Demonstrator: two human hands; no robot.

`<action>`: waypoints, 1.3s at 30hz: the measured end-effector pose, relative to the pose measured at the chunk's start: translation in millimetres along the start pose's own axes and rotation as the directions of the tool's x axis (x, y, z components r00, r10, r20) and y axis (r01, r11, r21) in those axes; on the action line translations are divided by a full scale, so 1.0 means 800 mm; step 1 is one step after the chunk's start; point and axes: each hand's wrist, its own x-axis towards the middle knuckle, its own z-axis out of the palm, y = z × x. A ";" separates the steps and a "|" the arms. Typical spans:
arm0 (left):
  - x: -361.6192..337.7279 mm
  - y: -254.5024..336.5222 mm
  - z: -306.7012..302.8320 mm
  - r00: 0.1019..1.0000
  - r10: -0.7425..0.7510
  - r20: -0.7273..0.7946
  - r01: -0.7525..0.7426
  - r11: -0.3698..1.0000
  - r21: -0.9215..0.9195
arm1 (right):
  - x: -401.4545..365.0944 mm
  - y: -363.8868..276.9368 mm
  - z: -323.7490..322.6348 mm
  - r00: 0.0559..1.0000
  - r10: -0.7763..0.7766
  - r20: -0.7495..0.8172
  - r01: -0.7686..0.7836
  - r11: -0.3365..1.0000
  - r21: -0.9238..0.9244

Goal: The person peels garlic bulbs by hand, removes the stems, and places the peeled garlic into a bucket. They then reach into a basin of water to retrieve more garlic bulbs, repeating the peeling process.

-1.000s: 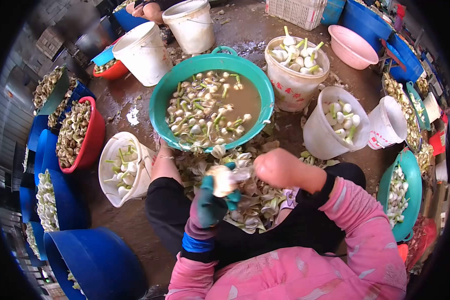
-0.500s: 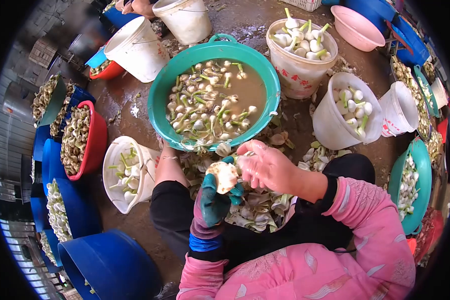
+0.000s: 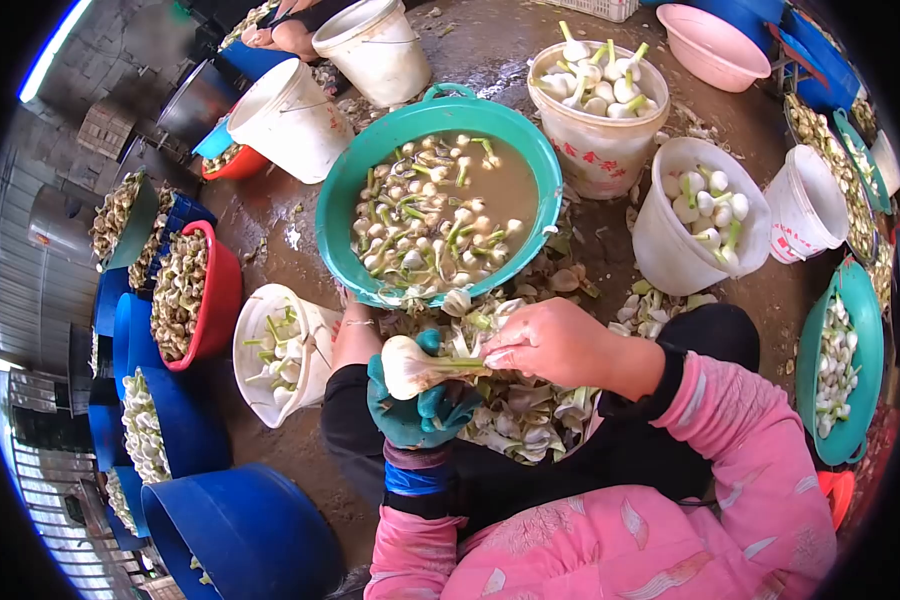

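Observation:
A white garlic bulb (image 3: 407, 368) with a green stem lies sideways in my left hand (image 3: 417, 412), which wears a teal glove. The gloved fingers curl around it from below. My bare right hand (image 3: 560, 347) pinches the stem end, with its fingertips pressed together; whether loose skin is between them too I cannot make out. Below both hands, a heap of peeled garlic skins and leaves (image 3: 530, 425) lies between my legs. In front stands a green tub (image 3: 335, 245) of murky water, with many garlic bulbs floating in it.
White buckets of garlic stand at the left (image 3: 315, 375), the right (image 3: 660, 250) and the back right (image 3: 600, 165). A red basin (image 3: 228, 290) and blue tubs (image 3: 255, 530) line the left side. A green basin (image 3: 805, 370) is at far right. Another person's hand (image 3: 292, 38) shows at the top.
The garlic bulb has turned from its root end facing up to lying sideways with its stem pointing right. My right hand has lowered and closed on the stem. The view has shifted slightly.

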 end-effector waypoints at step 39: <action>-0.008 -0.002 0.011 0.938 0.151 -0.312 0.243 0.356 0.902 | 0.001 -0.010 0.016 0.862 0.356 0.360 -0.401 0.915 0.056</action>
